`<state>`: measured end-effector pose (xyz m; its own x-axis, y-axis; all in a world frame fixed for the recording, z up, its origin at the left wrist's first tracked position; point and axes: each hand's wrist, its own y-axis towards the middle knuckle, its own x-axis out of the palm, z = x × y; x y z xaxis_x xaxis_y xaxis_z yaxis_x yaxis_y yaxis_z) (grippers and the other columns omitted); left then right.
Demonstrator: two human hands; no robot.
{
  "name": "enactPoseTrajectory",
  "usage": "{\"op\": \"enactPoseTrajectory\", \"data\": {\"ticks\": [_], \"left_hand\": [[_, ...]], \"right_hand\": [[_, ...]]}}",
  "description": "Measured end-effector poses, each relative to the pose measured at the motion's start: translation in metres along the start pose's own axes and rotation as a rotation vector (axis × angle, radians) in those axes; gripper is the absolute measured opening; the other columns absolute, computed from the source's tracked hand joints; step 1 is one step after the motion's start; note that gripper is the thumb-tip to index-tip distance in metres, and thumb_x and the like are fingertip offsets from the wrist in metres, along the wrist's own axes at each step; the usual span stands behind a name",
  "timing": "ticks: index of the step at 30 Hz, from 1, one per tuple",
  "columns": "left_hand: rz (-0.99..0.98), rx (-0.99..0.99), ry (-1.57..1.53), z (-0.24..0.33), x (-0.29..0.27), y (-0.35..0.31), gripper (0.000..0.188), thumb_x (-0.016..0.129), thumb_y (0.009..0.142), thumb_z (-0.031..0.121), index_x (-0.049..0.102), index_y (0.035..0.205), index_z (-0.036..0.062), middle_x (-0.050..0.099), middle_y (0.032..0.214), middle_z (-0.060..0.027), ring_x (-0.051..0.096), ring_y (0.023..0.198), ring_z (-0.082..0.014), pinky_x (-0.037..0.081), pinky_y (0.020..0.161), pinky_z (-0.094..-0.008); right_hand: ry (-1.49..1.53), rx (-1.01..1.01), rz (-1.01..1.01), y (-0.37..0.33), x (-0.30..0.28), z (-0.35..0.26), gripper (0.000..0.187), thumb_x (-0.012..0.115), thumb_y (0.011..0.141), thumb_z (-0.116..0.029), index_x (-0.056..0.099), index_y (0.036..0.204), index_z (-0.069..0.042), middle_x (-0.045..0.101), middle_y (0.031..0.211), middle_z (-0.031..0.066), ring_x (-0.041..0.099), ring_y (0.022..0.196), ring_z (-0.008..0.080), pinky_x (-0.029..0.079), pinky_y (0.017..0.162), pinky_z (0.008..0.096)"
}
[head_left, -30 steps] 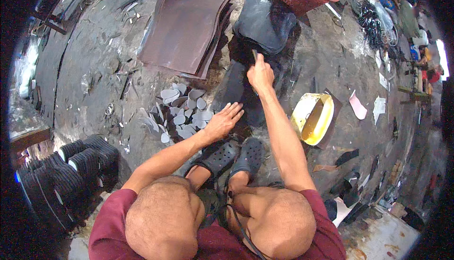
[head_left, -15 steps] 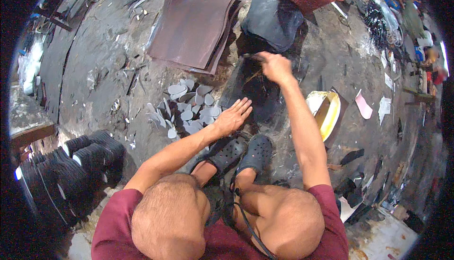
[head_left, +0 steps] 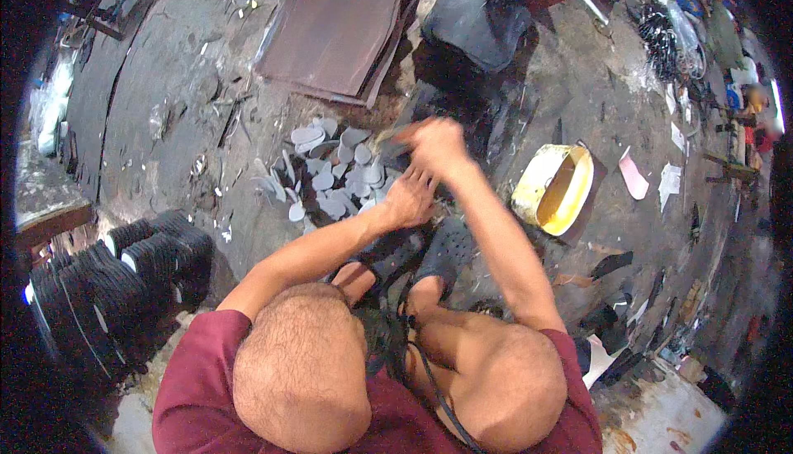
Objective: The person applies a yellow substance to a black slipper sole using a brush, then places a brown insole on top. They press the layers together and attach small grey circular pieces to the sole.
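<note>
Head view: right hand (head_left: pixel 438 144) closed on a blurred tool (head_left: pixel 395 134); left hand (head_left: pixel 409 198) flat, open, steadying dark sheet (head_left: pixel 462 115) beside pale cut-outs (head_left: pixel 334 169).

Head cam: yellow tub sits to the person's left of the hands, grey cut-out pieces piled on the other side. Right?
Not quite. In the head view the yellow tub lies to the person's right of the hands, beyond the right hand. The grey cut-out pieces are piled on the other side, to the left by the left hand.
</note>
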<state>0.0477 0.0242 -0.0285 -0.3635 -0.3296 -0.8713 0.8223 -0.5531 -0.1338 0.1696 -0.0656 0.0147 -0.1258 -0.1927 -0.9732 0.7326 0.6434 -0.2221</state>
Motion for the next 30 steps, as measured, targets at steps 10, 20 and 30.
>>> {"op": "enactPoseTrajectory", "data": {"ticks": [10,20,30], "left_hand": [[0.077,0.044,0.066,-0.003,-0.009,-0.011,0.081,0.072,0.080,0.033,0.044,0.145,-0.0068,0.033,0.156,-0.0291,0.025,0.150,-0.0424,0.020,0.124,-0.0488],[-0.246,0.209,-0.150,0.035,-0.012,-0.019,0.048,0.066,0.074,0.017,0.063,0.118,-0.0016,0.068,0.100,-0.0208,0.069,0.091,-0.0392,0.056,0.080,-0.0486],[-0.242,0.383,-0.142,0.045,0.022,-0.030,0.048,0.065,0.074,0.015,0.065,0.121,0.0025,0.070,0.101,-0.0205,0.069,0.089,-0.0356,0.054,0.081,-0.0476]], "right_hand": [[0.304,0.243,0.131,-0.018,0.001,0.032,0.018,0.056,0.088,-0.016,0.065,0.103,-0.014,0.074,0.091,0.0144,0.073,0.087,0.0365,0.057,0.067,0.0526],[0.357,-0.052,0.155,-0.063,0.004,-0.035,0.033,0.059,0.084,-0.013,0.065,0.116,-0.016,0.073,0.100,0.0083,0.070,0.090,0.0294,0.059,0.068,0.0450],[0.581,0.001,0.077,-0.087,0.002,-0.046,0.032,0.064,0.088,-0.016,0.064,0.120,-0.013,0.074,0.105,0.0103,0.071,0.090,0.0335,0.058,0.068,0.0453]]}}
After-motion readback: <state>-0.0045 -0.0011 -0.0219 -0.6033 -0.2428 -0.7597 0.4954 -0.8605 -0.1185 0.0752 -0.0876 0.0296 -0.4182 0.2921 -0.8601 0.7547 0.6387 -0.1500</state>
